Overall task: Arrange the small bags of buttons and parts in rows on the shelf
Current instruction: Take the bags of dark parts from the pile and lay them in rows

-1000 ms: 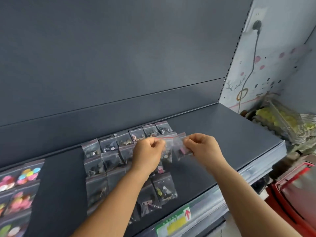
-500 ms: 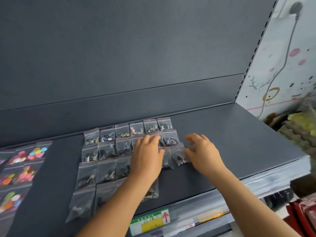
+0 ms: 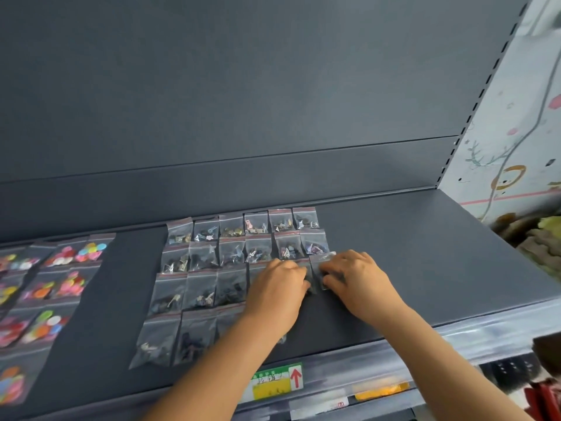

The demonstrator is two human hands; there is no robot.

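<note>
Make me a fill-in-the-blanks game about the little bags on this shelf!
1. Both hands, the left hand and the right hand, press a small bag down in the ____ row from the back.
2. The arrow on the green and yellow label is ____.
3. The back row of dark bags holds ____ bags.

Missing words: third; red; six

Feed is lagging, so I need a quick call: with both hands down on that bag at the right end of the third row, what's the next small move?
Probably flatten and square the bag under the right hand and left hand, then let go. It lies on the shelf at the third row's end, slightly tilted.
</note>
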